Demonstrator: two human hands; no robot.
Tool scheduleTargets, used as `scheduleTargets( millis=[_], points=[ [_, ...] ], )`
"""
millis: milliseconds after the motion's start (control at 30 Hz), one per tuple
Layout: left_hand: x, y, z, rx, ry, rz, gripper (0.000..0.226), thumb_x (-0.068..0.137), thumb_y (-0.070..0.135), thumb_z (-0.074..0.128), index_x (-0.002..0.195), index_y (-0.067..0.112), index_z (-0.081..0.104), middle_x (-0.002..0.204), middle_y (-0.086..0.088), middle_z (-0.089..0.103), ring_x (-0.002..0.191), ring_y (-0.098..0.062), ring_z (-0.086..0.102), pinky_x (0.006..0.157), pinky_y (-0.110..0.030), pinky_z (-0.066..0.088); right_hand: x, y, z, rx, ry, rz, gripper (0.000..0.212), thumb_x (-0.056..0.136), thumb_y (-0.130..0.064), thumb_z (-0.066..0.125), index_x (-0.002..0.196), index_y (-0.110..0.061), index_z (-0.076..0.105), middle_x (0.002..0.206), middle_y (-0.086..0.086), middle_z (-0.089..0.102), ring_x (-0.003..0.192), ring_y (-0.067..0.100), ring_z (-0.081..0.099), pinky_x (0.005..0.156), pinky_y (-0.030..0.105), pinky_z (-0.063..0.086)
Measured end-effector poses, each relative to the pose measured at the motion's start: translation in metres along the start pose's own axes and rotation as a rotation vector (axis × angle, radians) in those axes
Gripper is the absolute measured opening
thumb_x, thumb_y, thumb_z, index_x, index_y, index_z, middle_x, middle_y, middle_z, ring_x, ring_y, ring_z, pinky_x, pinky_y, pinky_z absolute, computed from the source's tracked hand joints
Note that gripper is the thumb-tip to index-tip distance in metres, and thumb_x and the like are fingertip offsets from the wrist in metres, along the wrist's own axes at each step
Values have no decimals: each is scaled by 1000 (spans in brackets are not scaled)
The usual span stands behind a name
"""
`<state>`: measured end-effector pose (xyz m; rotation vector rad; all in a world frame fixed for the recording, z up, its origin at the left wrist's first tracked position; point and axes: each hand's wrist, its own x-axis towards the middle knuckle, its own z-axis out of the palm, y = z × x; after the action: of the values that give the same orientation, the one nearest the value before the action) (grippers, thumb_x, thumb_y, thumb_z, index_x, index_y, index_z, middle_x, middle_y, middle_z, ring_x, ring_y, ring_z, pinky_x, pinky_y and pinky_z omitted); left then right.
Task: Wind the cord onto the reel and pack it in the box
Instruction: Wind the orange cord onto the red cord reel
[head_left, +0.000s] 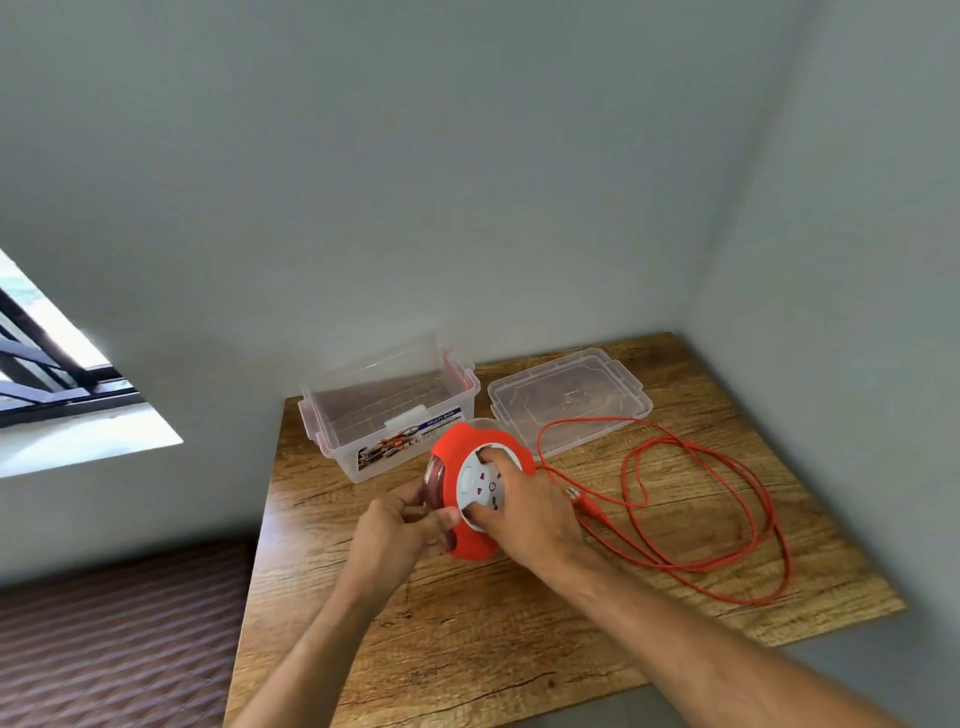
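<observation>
Evidently winding: left hand (400, 530) gripping orange reel (480, 488) rim, right hand (524, 512) clutching white hub (475, 480); next, cranking loose cord (727, 519) in.

Worktop (467, 623) near edge bare, free to pass. Far side blocked: open box (387, 415) far left, lid (569, 400) just beside it. Loose cord (727, 519) loops sprawl across right half. Walls close off far and right sides.

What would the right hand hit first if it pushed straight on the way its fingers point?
The right hand already presses the reel; past that, probably the clear box, though depth is unclear.
</observation>
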<state>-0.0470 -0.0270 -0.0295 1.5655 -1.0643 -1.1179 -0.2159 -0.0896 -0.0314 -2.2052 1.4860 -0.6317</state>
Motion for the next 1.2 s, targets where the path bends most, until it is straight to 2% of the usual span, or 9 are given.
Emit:
scheduleTargets(
  millis=[167, 267, 367, 467, 667, 767, 867, 1000, 1200],
  points=[
    [-4, -1, 3, 63, 172, 125, 19, 86, 10, 78, 92, 28, 81, 84, -10, 78, 72, -20, 74, 69, -32, 61, -9, -6, 7, 58, 51, 100, 67, 75, -61, 68, 131, -37, 41, 105, 1, 73, 88, 23, 71, 54, 22, 43],
    [-11, -7, 14, 23, 236, 130, 25, 82, 8, 81, 98, 27, 81, 99, -4, 70, 85, -14, 70, 74, -29, 60, -6, -17, 12, 405, 14, 441, 60, 78, -54, 70, 128, -32, 45, 104, -1, 66, 88, 23, 65, 57, 26, 43],
    [-20, -18, 30, 90, 286, 153, 37, 80, 10, 82, 116, 19, 77, 106, 6, 69, 100, -5, 65, 92, -30, 52, 4, -26, 11, 954, -44, 912, 38, 87, -47, 62, 105, -13, 61, 69, 2, 64, 47, 14, 54, 37, 20, 35],
    [-19, -23, 34, 58, 330, 131, 40, 85, 9, 78, 123, 18, 72, 110, 0, 70, 106, -16, 66, 94, -37, 53, 9, -28, 5, 1158, -136, 1006, 32, 94, -42, 59, 96, -10, 63, 47, 2, 53, 33, 11, 44, 34, 18, 32],
    [1, -17, 16, -134, 322, -13, 15, 94, 8, 67, 95, 20, 76, 83, -4, 80, 81, -27, 76, 76, -47, 64, 0, -23, -13, 843, -242, 611, 24, 95, -21, 59, 118, -15, 57, 80, 4, 76, 49, 15, 67, 38, 25, 49],
    [12, -9, 4, -199, 269, -83, 12, 96, 8, 65, 98, 12, 76, 73, -3, 80, 65, -18, 75, 62, -35, 64, 0, 4, -24, -29, -87, -123, 54, 88, -13, 64, 135, -35, 49, 122, 3, 66, 81, 23, 71, 61, 36, 59],
    [20, 1, -10, -179, 154, -132, 15, 97, 8, 63, 98, 12, 77, 63, -1, 73, 57, -16, 68, 55, -30, 58, 10, 22, -37, -488, -279, -679, 62, 97, -11, 54, 145, -46, 36, 151, 12, 42, 89, 35, 68, 69, 44, 59],
    [30, 15, -22, 11, -27, -247, 14, 96, 13, 66, 99, 14, 79, 68, 0, 74, 67, -20, 66, 60, -33, 57, 18, 32, -44, -650, -471, -802, 65, 102, -19, 48, 150, -54, 20, 162, 13, 24, 90, 38, 68, 69, 45, 58],
    [28, 26, -21, 89, -108, -274, 11, 92, 15, 71, 92, 11, 81, 70, 4, 78, 76, -20, 70, 67, -36, 56, 14, 26, -39, -645, -481, -862, 58, 102, -41, 40, 151, -50, 11, 142, 16, 50, 87, 33, 68, 58, 39, 56]
  ],
)
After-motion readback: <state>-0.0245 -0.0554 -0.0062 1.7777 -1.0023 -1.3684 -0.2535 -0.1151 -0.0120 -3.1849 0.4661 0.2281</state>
